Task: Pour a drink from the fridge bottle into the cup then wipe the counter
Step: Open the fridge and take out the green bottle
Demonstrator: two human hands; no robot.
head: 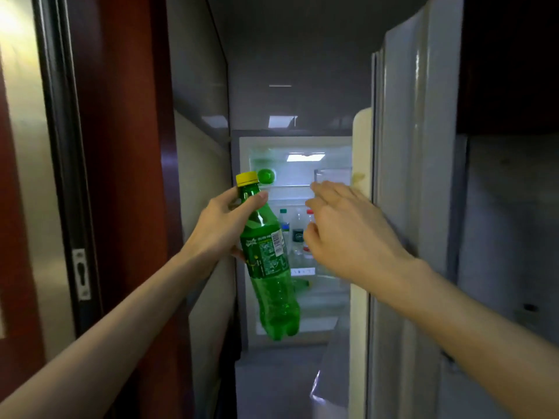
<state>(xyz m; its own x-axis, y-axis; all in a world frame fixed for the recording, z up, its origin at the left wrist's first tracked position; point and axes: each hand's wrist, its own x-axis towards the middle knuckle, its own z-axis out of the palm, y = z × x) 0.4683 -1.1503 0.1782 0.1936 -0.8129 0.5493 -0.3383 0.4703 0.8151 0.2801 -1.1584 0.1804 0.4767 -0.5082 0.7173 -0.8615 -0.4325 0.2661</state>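
A green soda bottle with a yellow cap and a green label hangs tilted in front of the open fridge. My left hand grips it around the neck and upper body, thumb across the front. To its right, my right hand is stretched toward the open fridge door, fingers spread and holding nothing. No cup or counter is in view.
Inside the lit fridge stand several bottles on a middle shelf, and a green round object sits on the top shelf. A dark red door frame rises at the left. Grey cabinet panels fill the right.
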